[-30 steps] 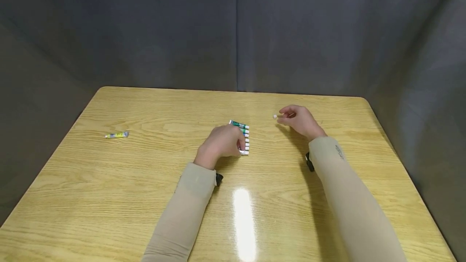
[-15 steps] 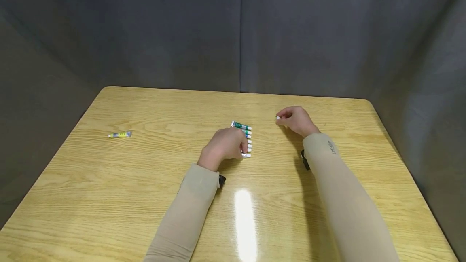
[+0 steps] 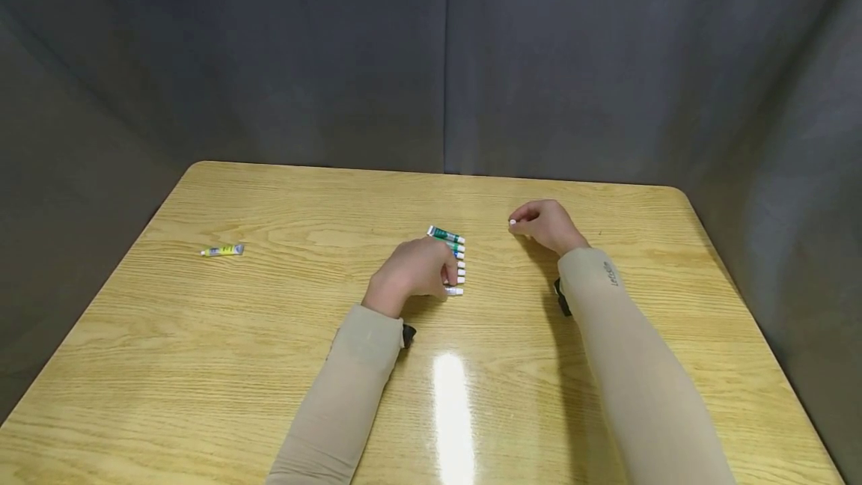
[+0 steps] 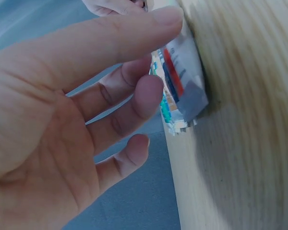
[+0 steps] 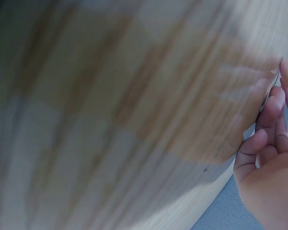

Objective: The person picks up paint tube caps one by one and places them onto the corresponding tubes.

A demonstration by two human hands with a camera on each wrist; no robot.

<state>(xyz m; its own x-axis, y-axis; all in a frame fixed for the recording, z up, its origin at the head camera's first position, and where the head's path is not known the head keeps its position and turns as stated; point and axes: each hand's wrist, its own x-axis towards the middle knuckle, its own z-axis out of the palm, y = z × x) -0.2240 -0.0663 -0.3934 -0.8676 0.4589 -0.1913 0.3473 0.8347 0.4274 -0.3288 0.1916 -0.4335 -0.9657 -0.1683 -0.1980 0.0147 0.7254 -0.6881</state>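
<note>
Small paint tubes point(image 3: 446, 235) with white caps lie side by side in a row at the middle of the table. My left hand point(image 3: 412, 266) covers most of them, so mainly their caps show. Its thumb and fingertips pinch the nearest tube, a white paint tube point(image 4: 180, 72) with a red and a dark blue band. A narrow gap parts this tube from the others. To the right of the row, my right hand point(image 3: 547, 226) pinches a small white piece point(image 3: 512, 222) just above or on the table; its kind is too small to tell.
A yellow paint tube point(image 3: 222, 251) lies alone on the left part of the wooden table point(image 3: 323, 200). Grey curtains point(image 3: 269, 58) hang behind the table and at both sides. A bright light reflection point(image 3: 453, 410) falls on the near tabletop.
The right fingertips have closed on the small white piece, which was just beyond them before. The nearest tube of the row has shifted slightly toward me, away from the rest.
</note>
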